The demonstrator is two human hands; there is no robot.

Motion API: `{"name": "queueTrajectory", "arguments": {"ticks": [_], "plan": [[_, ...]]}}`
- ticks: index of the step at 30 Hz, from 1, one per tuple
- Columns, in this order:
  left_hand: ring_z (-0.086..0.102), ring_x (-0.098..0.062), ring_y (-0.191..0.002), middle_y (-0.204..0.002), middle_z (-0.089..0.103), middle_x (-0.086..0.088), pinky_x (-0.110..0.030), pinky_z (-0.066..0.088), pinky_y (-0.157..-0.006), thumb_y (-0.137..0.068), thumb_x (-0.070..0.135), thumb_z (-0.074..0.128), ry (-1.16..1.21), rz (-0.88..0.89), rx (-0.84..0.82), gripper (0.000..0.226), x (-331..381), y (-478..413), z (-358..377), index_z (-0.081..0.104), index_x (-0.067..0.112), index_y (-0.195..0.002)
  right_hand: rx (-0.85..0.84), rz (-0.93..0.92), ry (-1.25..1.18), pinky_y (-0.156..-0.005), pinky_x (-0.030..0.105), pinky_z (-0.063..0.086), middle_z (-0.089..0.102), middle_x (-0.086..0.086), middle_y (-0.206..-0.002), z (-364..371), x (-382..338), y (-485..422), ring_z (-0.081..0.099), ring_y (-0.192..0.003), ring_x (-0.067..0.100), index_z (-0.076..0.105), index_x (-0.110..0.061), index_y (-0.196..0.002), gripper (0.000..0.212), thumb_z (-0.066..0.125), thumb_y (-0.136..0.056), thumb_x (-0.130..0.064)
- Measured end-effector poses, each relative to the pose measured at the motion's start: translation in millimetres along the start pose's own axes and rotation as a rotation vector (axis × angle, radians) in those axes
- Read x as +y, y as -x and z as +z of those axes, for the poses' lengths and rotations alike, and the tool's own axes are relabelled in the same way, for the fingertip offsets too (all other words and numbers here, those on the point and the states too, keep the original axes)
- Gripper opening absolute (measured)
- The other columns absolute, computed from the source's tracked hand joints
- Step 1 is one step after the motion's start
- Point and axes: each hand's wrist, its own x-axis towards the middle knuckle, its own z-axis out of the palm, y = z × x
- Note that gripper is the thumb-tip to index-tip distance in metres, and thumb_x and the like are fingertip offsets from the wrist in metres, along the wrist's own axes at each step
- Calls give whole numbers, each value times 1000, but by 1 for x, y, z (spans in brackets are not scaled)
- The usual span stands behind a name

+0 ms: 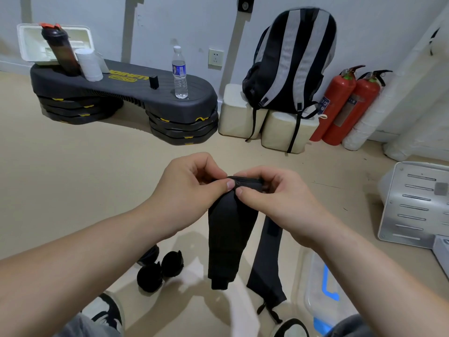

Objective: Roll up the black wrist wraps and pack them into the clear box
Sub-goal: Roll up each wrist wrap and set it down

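A long black wrist wrap (228, 237) hangs in front of me, folded over at its top with two tails reaching down towards the floor. My left hand (187, 188) and my right hand (274, 195) both pinch its top edge between thumb and fingers, thumbs almost touching. Two rolled black wraps (159, 269) lie on the floor below my left forearm. The clear box (320, 285), with a blue clip, sits on the floor at the lower right, partly hidden by my right forearm.
A black step platform (136, 93) holds a water bottle (179, 74), a shaker and a white cup at the back. A striped backpack (291, 62) sits on white blocks beside two red fire extinguishers (345, 105). A grey metal panel (413, 205) lies at right. My shoes show at the bottom.
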Motion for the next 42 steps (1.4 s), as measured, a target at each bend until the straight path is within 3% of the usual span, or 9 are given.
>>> {"name": "queueTrajectory", "arguments": {"ticks": [6, 10, 13, 16, 18, 25, 30, 34, 42], "plan": [[73, -45, -90, -86, 78, -19, -52, 62, -86, -81, -7, 84, 49, 6, -51, 28, 3, 3, -2, 73, 15, -67, 83, -106, 97, -87, 52, 60, 79, 2, -90, 4, 5, -1, 74, -92, 29, 78, -22, -92, 22, 70, -89, -1], [72, -32, -82, -89, 77, -23, -41, 61, -82, -79, 3, 89, 139, -46, -70, 20, 4, 2, -5, 72, 13, -73, 104, -189, 138, -71, 48, 59, 73, 3, -81, 9, 6, -1, 68, -76, 29, 74, -25, -86, 14, 68, -85, -12], [68, -25, -82, -83, 73, -12, -49, 56, -90, -76, 21, 94, 229, -133, -105, 31, 2, -1, -4, 71, 12, -95, 111, -242, 180, -58, 41, 45, 63, 13, -74, 11, 8, 0, 52, -62, 29, 68, -26, -82, 13, 64, -85, -14], [71, -18, -92, -96, 75, -6, -48, 55, -103, -93, 29, 78, 232, -266, -284, 34, 1, -1, -3, 71, 9, -120, 119, -264, 244, -53, 48, 45, 58, 19, -71, 11, 8, 0, 51, -61, 41, 65, -28, -81, 11, 62, -84, -18], [70, -12, -91, -97, 75, -3, -35, 57, -92, -104, 31, 62, 193, -294, -409, 29, 3, 2, -2, 74, 9, -119, 113, -268, 271, -51, 47, 44, 56, 17, -69, 10, 9, 1, 49, -60, 41, 63, -27, -81, 12, 61, -86, -17], [77, -19, -105, -112, 81, -5, -30, 61, -88, -107, 9, 57, 131, -115, -308, 28, 3, 5, 4, 76, 21, -123, 129, -241, 248, -65, 27, 50, 66, -5, -75, 9, 7, 0, 61, -69, 14, 69, -21, -91, 20, 63, -92, -1], [77, -16, -102, -106, 82, -2, -23, 61, -86, -103, 0, 61, 135, -59, -194, 28, 4, 5, 4, 79, 19, -114, 62, 1, -13, -88, 47, 61, 76, 12, -103, 2, 2, -4, 75, -94, 27, 68, -26, -117, 32, 72, -94, -4], [77, -12, -103, -104, 82, 3, -22, 60, -88, -101, -3, 62, 89, 17, -170, 33, 4, 7, -1, 81, 22, -110, -91, 46, -89, -75, 28, 57, 79, 13, -105, -7, -1, -4, 75, -90, 17, 75, -14, -123, 25, 72, -98, -14], [77, -11, -102, -104, 82, 4, -20, 59, -87, -97, -7, 66, 81, 111, -145, 34, 7, 10, -3, 82, 21, -108, -8, -59, -23, -76, 27, 62, 81, -1, -93, -6, 0, -4, 74, -84, 12, 79, -14, -110, 31, 62, -96, 8]]}}
